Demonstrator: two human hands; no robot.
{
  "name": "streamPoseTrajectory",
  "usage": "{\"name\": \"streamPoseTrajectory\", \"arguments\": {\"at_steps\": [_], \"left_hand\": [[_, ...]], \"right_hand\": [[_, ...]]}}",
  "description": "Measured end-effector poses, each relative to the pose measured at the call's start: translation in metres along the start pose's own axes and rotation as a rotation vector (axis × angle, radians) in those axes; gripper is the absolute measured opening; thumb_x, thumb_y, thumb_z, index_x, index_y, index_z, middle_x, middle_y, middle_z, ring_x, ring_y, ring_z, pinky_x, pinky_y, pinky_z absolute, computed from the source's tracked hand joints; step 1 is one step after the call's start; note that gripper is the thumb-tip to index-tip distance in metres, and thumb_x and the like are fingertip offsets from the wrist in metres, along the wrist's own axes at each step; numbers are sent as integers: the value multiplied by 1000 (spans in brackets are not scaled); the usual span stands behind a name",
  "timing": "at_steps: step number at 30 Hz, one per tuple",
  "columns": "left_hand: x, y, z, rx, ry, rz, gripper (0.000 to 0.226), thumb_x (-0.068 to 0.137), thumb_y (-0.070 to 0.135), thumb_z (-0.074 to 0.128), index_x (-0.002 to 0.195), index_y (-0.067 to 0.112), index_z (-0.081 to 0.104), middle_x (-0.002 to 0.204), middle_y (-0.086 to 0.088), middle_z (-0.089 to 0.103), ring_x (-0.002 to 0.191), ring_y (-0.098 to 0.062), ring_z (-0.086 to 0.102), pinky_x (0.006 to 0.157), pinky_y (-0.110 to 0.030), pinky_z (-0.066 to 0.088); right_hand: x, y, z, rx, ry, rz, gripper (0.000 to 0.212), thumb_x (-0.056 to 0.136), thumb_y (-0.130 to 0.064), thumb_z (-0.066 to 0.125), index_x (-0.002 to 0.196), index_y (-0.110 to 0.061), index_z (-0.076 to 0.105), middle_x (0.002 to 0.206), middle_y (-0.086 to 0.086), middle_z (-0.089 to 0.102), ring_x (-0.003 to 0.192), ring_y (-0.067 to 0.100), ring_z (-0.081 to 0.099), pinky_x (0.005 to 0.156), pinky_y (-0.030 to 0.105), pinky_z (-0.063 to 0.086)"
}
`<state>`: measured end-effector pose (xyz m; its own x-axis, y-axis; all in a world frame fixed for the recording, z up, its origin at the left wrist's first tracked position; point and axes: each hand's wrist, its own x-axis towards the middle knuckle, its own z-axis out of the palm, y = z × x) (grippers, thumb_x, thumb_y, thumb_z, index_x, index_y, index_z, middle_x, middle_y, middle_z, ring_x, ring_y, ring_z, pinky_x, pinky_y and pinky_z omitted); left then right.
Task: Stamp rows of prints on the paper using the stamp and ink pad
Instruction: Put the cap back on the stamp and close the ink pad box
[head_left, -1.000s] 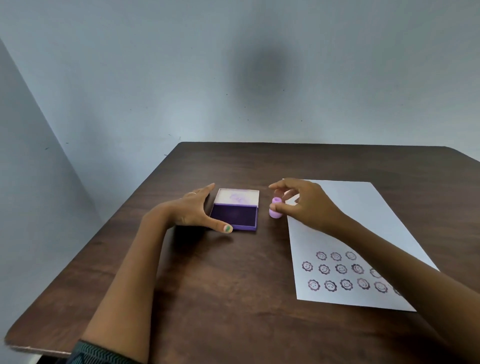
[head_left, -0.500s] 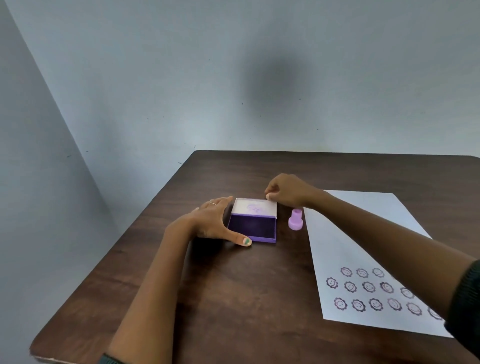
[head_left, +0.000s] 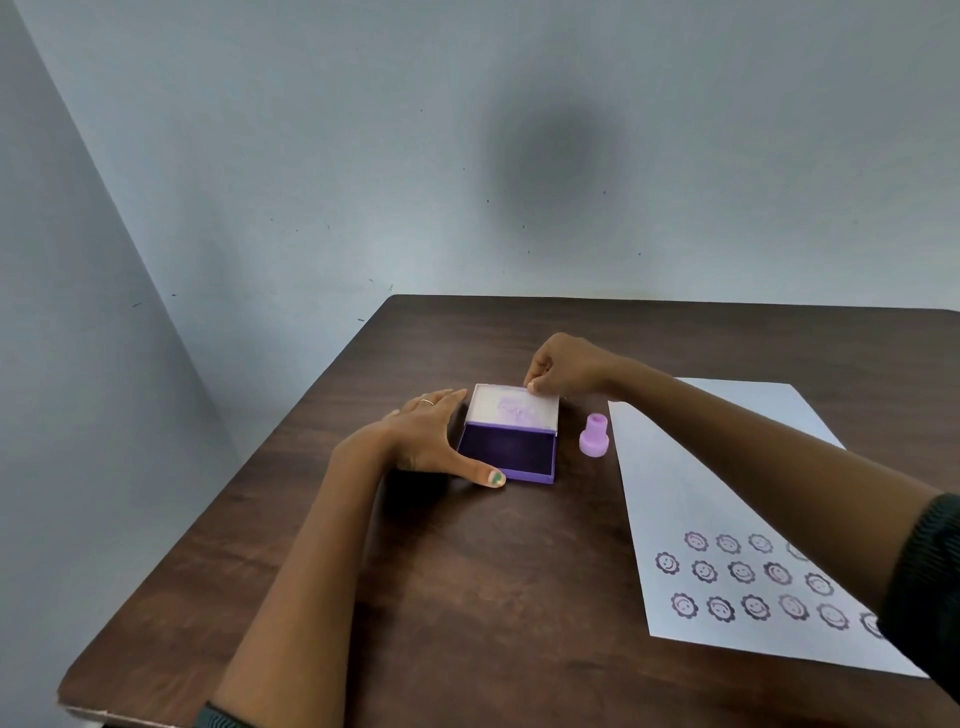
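Left hand: the left hand (head_left: 423, 439) lies flat on the table (head_left: 467, 597) against the left side of the ink pad (head_left: 511, 454), forearm reaching in from the lower left; a ring shows on one finger.
Left grip: spread, fingers stretched along the pad's left edge and thumb lying along its near left corner, bracing the case rather than closing on it.
Right hand: the right hand (head_left: 563, 366) reaches across from the right, above the paper's far end, knuckles curled, wrist bent down toward the pad's lid (head_left: 511, 408).
Right grip: fingertips pressed together on the far right edge of the lid, pinching it.
Ink pad: purple case, open, dark purple ink surface facing up; the pale lid is tilted back at the far side, its inside smudged with lilac.
Stamp: the stamp (head_left: 594, 435) is small and lilac, upright on the table, untouched, between the ink pad and the paper.
Paper: the paper (head_left: 727, 467) is a white sheet on the right of the table, with three rows of round smiling-face prints (head_left: 743, 571) near its close end, some fainter than others.
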<state>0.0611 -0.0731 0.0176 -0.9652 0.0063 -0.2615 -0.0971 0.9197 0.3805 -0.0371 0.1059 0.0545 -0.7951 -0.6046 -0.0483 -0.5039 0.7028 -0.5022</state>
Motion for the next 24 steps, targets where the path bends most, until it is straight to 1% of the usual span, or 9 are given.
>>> {"name": "streamPoseTrajectory", "arguments": {"at_steps": [2, 3, 6, 8, 10, 11, 18, 24], "left_hand": [[0, 1, 0, -3, -2, -1, 122, 59, 67, 72, 150, 28, 1, 160, 3, 5, 146, -25, 4, 117, -52, 15], [1, 1, 0, -3, -3, -4, 122, 59, 67, 72, 150, 29, 0, 160, 2, 5, 146, -25, 4, 117, -52, 15], [2, 0, 1, -8, -5, -13, 124, 57, 69, 72, 149, 30, -1, 160, 2, 5, 146, -25, 4, 117, -52, 15], [2, -2, 1, -20, -2, -12, 125, 55, 70, 73, 149, 31, 0, 160, 3, 6, 146, -25, 5, 117, -52, 15], [3, -3, 1, -19, 2, -4, 125, 54, 71, 72, 149, 32, 0, 160, 3, 6, 146, -24, 5, 117, -52, 15], [3, -3, 1, -14, 1, -1, 125, 54, 71, 72, 149, 32, 1, 160, 3, 6, 146, -24, 5, 117, -52, 15], [2, 1, -2, 9, -31, -2, 114, 61, 67, 71, 149, 32, 8, 161, 2, 3, 146, -26, 1, 117, -55, 12], [1, 1, -2, -3, -36, 9, 114, 62, 65, 72, 149, 32, 7, 160, 2, 5, 146, -27, 3, 116, -56, 15]], "right_hand": [[-2, -2, -3, 30, 7, -10, 18, 87, -3, 56, 98, 5, 68, 110, 17, 68, 92, 21, 60, 76, 31, 51], [-3, -3, -5, 42, 10, -17, 18, 87, -3, 56, 98, 5, 67, 110, 18, 68, 91, 21, 60, 71, 29, 51], [-7, -6, -10, 56, 32, -51, 16, 88, -5, 57, 97, 4, 67, 108, 18, 68, 86, 18, 59, 57, 17, 45], [-9, -7, -12, 53, 54, -73, 15, 87, -5, 58, 96, 3, 67, 105, 16, 69, 78, 12, 59, 54, 14, 41], [-11, -7, -14, 46, 83, -89, 14, 86, -5, 59, 94, 2, 68, 101, 14, 70, 68, 7, 56, 53, 13, 39], [-13, -6, -14, 46, 98, -94, 13, 86, -5, 60, 93, 1, 69, 99, 13, 71, 66, 6, 55, 53, 13, 39], [-21, -7, -16, 35, 169, -155, 11, 85, -6, 62, 90, -2, 70, 94, 11, 71, 65, 5, 56, 54, 12, 42], [-22, -10, -14, 13, 232, -202, 11, 84, -8, 63, 90, -3, 71, 89, 7, 71, 63, 2, 55, 54, 9, 39]]}}
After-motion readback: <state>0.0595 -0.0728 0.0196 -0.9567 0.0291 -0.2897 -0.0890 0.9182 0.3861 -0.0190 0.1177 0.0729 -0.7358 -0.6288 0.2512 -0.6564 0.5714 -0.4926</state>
